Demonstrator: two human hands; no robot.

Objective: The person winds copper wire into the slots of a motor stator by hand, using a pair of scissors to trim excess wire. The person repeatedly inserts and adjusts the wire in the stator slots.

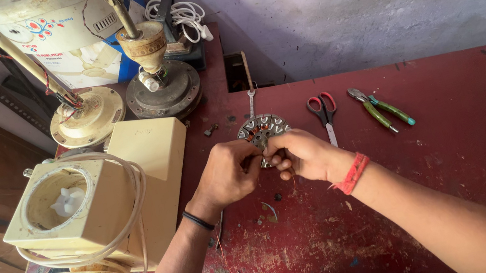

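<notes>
Stator disc (263, 129) above the red table (454, 140), pinched between left hand (226, 175) and right hand (302, 154), each grip closed on its near edge.

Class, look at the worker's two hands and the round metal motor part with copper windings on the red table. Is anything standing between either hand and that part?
Nothing visible does. The left hand and right hand already meet at the near edge of the round motor part, fingers closed on it. The scissors and pliers lie apart to the right.

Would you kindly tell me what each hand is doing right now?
Left hand: closed on the round metal motor stator with copper windings.
Right hand: closed on the same stator.
</notes>
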